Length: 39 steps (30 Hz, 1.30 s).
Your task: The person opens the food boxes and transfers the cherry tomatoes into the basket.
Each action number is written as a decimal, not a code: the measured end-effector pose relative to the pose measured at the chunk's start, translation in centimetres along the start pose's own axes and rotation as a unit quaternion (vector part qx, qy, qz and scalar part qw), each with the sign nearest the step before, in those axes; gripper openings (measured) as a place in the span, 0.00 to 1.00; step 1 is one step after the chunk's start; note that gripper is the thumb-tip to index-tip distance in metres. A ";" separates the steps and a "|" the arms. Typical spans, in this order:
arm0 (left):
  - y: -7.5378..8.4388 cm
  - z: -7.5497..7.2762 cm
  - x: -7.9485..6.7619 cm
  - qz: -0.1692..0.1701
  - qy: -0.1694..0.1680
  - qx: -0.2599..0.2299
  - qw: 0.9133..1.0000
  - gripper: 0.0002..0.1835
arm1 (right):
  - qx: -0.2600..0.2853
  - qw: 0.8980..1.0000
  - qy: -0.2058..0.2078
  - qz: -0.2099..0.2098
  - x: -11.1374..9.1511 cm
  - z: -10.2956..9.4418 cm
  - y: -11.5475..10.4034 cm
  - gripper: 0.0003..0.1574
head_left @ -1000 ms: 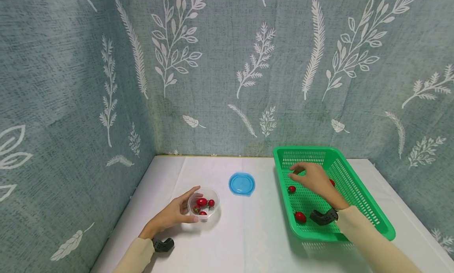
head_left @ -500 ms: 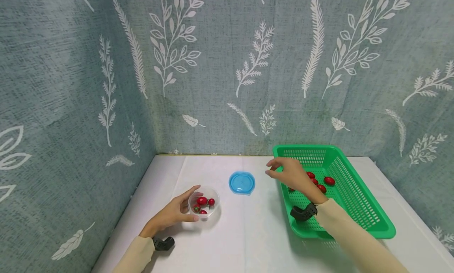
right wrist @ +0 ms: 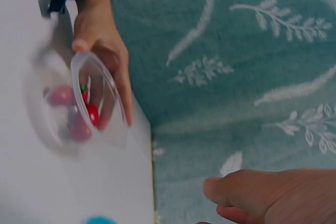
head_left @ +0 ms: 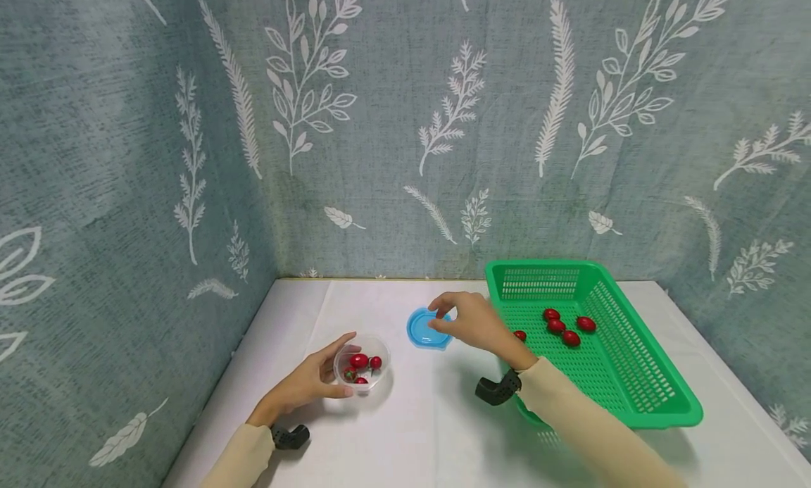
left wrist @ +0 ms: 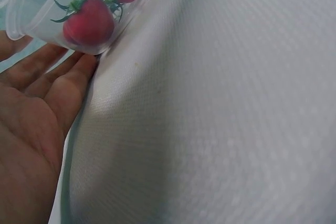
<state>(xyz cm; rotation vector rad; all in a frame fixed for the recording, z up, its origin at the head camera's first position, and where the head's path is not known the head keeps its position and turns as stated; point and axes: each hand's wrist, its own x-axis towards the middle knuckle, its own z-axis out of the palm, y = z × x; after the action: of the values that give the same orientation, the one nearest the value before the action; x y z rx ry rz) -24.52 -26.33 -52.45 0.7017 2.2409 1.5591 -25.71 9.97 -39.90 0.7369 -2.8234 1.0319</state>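
My left hand (head_left: 309, 381) grips a small clear plastic container (head_left: 378, 384), with the thumb at its near side and the fingers behind. Several red cherry tomatoes (head_left: 359, 361) lie inside it; in the left wrist view one tomato (left wrist: 90, 22) has a green stem. My right hand (head_left: 476, 326) hovers over a blue lid (head_left: 419, 327) on the table, overlapping its right side. Its thumb and bent index finger are apart, and no object shows between them. In the right wrist view the right hand (right wrist: 278, 195) is cut off by the frame's edge.
A green perforated basket (head_left: 640, 361) stands at the right, with several cherry tomatoes (head_left: 571, 339) in it. My right forearm crosses its near left corner. A white cloth covers the table (head_left: 405, 432). Grey-green patterned fabric (head_left: 393, 136) hangs behind and at the sides.
My right hand has moved left from above the green basket, over its rim, to the blue lid. More tomatoes in the basket show now. The left hand and container stay put.
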 end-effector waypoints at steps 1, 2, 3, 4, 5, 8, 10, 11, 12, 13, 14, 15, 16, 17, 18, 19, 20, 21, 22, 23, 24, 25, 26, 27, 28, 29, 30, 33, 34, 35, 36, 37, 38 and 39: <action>0.0 0.0 0.0 -0.001 0.000 0.000 1.000 0.55 | -0.001 1.000 -0.005 -0.003 0.1 0.4 -0.3 0.13; 0.0 0.0 -0.1 -0.002 0.000 0.000 1.000 0.55 | 0.001 1.000 -0.010 -0.004 0.2 0.8 -0.7 0.13; 0.0 0.0 -0.1 -0.001 0.000 -0.002 1.000 0.55 | 0.003 1.000 -0.016 -0.006 0.2 1.1 -1.0 0.13; 0.0 0.0 -0.1 -0.001 -0.001 -0.006 1.000 0.55 | 0.004 1.000 -0.020 -0.007 0.3 1.5 -1.3 0.14; 0.0 0.0 -0.1 -0.001 -0.001 -0.007 1.000 0.55 | 0.005 1.000 -0.025 -0.008 0.3 1.8 -1.6 0.14; 0.0 0.1 -0.1 -0.004 0.000 -0.013 1.000 0.55 | 0.003 0.999 -0.035 -0.016 0.5 2.9 -2.3 0.14; -0.1 0.2 -0.1 -0.008 0.001 -0.016 1.000 0.55 | 0.001 0.999 -0.039 -0.025 0.6 3.5 -2.7 0.13; -0.1 0.2 -0.1 -0.010 0.001 -0.017 1.000 0.56 | -0.002 0.999 -0.039 -0.031 0.6 3.9 -2.9 0.13; -0.2 0.2 -0.1 -0.012 0.002 -0.020 1.000 0.56 | -0.007 0.998 -0.038 -0.039 0.6 4.2 -3.1 0.13; -0.2 0.2 -0.1 -0.014 0.002 -0.022 1.000 0.55 | -0.010 0.998 -0.037 -0.046 0.6 4.5 -3.2 0.12; -0.2 0.2 -0.1 -0.014 0.001 -0.025 1.000 0.55 | -0.013 0.998 -0.036 -0.053 0.6 4.8 -3.4 0.13; -0.2 0.2 -0.1 -0.014 0.000 -0.028 1.000 0.56 | -0.016 0.997 -0.034 -0.060 0.6 5.1 -3.6 0.13; -0.3 0.2 -0.1 -0.013 0.000 -0.030 0.999 0.55 | -0.018 0.997 -0.035 -0.063 0.6 5.4 -3.7 0.13; -0.3 0.2 -0.1 -0.011 -0.001 -0.031 0.999 0.55 | -0.021 0.997 -0.035 -0.067 0.7 5.7 -3.8 0.14; -0.3 0.2 -0.2 -0.010 -0.002 -0.034 0.999 0.55 | -0.022 0.997 -0.036 -0.070 0.8 6.0 -3.9 0.14; -0.3 0.2 -0.2 -0.008 -0.004 -0.037 0.999 0.55 | -0.020 0.997 -0.040 -0.070 0.8 6.3 -3.9 0.14; -0.2 0.2 -0.2 -0.007 -0.006 -0.039 0.999 0.56 | -0.019 0.997 -0.043 -0.069 0.9 6.6 -4.0 0.15; -0.2 0.2 -0.2 -0.006 -0.007 -0.039 0.999 0.56 | -0.020 0.996 -0.046 -0.069 1.0 6.9 -4.0 0.15; -0.2 0.2 -0.2 -0.005 -0.007 -0.038 0.999 0.56 | -0.019 0.996 -0.051 -0.066 1.1 7.3 -4.0 0.15; -0.2 0.2 -0.2 -0.005 -0.008 -0.039 0.999 0.56 | -0.019 0.996 -0.054 -0.067 1.2 7.6 -4.0 0.14; -0.1 0.2 -0.2 -0.006 -0.008 -0.037 0.999 0.56 | -0.018 0.996 -0.057 -0.067 1.2 7.9 -4.0 0.14; -0.1 0.2 -0.2 -0.008 -0.007 -0.035 0.999 0.56 | -0.016 0.996 -0.061 -0.065 1.2 8.1 -4.0 0.14; 0.0 0.3 -0.2 -0.010 -0.006 -0.034 0.999 0.56 | -0.015 0.996 -0.064 -0.067 1.2 8.4 -4.0 0.14; 0.0 0.3 -0.2 -0.011 -0.006 -0.030 0.999 0.56 | -0.014 0.995 -0.068 -0.067 1.2 8.6 -4.0 0.14; 0.0 0.3 -0.2 -0.011 -0.007 -0.029 0.999 0.56 | -0.011 0.995 -0.072 -0.067 1.2 8.8 -4.0 0.14; 0.1 0.3 -0.2 -0.015 -0.006 -0.030 0.999 0.56 | -0.008 0.995 -0.075 -0.067 1.2 9.0 -4.1 0.14; 0.1 0.3 -0.2 -0.018 -0.005 -0.030 0.999 0.57 | -0.005 0.995 -0.078 -0.066 1.3 9.2 -4.1 0.15; 0.1 0.3 -0.1 -0.021 -0.005 -0.034 0.999 0.57 | 0.004 0.994 -0.091 -0.059 1.4 9.8 -4.3 0.16; 0.2 0.3 -0.1 -0.022 -0.004 -0.038 0.999 0.57 | 0.006 0.994 -0.096 -0.056 1.5 10.0 -4.3 0.16; 0.2 0.3 -0.1 -0.022 -0.003 -0.038 0.999 0.57 | 0.004 0.993 -0.102 -0.053 1.6 10.1 -4.3 0.17; 0.2 0.3 -0.1 -0.019 -0.004 -0.036 0.999 0.56 | 0.002 0.993 -0.108 -0.049 1.6 10.2 -4.4 0.17; 0.3 0.2 -0.1 -0.018 -0.005 -0.034 0.999 0.56 | 0.003 0.992 -0.115 -0.043 1.7 10.4 -4.4 0.17; 0.3 0.2 -0.1 -0.017 -0.004 -0.031 0.999 0.56 | 0.002 0.992 -0.120 -0.039 1.7 10.5 -4.4 0.18; 0.3 0.2 -0.1 -0.017 -0.004 -0.029 0.999 0.56 | 0.007 0.991 -0.128 -0.032 1.8 10.6 -4.4 0.18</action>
<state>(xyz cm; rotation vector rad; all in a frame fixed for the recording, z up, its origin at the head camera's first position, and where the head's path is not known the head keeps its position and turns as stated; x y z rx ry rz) -24.28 -26.12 -52.22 0.6491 2.1807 1.5953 -24.05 -0.29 -45.16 1.0228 -2.9819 1.0145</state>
